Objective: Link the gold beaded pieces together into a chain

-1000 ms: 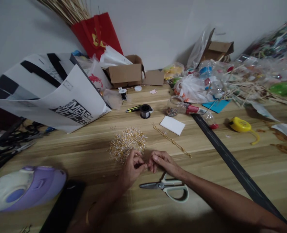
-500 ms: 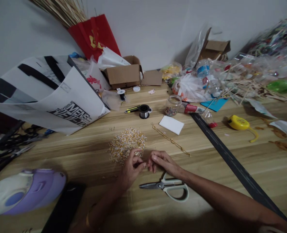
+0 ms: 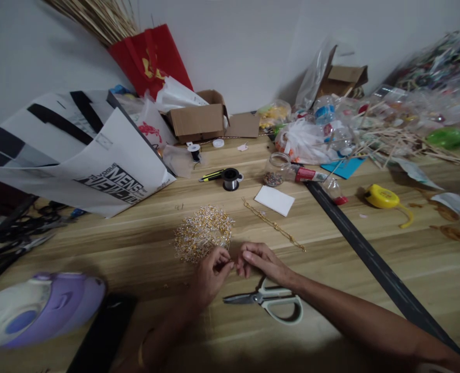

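Note:
My left hand (image 3: 213,274) and my right hand (image 3: 259,259) meet fingertip to fingertip just in front of a heap of small gold and clear beaded pieces (image 3: 204,230). Both are closed in a pinch; whatever lies between the fingers is too small to make out. Beneath my right wrist rest scissors (image 3: 278,300) with pale handles, their blades pointing left. A thin gold chain (image 3: 273,224) stretches across the wooden table (image 3: 167,305) beyond my right hand.
Past the heap stand a wire spool (image 3: 231,179), a cutter knife (image 3: 211,175), a white card (image 3: 274,200) and a jar of beads (image 3: 275,170). A yellow tape measure (image 3: 382,197) lies right. Left are a white bag (image 3: 124,166), a purple-and-white object (image 3: 58,308) and several black-handled tools (image 3: 15,248).
The fingers of my left hand have curled in from a raised, stretched pose to a closed pinch. My right hand has stayed almost still.

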`<state>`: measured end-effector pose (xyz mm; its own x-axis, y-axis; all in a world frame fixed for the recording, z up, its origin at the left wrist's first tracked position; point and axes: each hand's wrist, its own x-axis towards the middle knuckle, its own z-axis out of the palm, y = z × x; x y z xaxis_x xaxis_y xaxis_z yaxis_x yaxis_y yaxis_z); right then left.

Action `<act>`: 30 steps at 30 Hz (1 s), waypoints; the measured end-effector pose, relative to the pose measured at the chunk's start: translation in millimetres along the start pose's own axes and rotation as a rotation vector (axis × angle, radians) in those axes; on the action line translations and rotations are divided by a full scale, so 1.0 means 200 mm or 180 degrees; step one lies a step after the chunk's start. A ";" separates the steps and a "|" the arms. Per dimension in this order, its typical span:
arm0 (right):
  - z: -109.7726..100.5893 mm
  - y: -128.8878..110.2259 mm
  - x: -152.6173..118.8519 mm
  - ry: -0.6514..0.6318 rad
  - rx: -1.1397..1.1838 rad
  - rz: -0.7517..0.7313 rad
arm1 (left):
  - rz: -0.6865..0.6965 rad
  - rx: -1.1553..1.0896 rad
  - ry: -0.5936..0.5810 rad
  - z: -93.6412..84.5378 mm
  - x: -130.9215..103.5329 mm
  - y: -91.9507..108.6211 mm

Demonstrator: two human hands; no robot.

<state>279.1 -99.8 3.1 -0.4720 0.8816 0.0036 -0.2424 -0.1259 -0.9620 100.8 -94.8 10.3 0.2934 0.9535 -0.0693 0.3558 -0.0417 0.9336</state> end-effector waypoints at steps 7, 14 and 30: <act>0.00 0.00 0.00 0.0012 -0.0012 -0.0035 | 0.0304 0.0409 -0.0301 -0.02 0.00 0.03; 0.00 0.00 0.00 -0.0005 0.0022 -0.0031 | 0.0412 0.0618 -0.0556 -0.02 0.00 0.03; 0.00 0.00 -0.01 0.0230 -0.0223 -0.0286 | 0.0516 0.0608 -0.0803 -0.02 0.00 0.02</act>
<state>279.4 -101.5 3.5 -0.3883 0.9186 0.0733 -0.2199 -0.0152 -0.9754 98.7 -94.7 16.2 0.5612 0.8271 -0.0325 0.4392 -0.2642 0.8587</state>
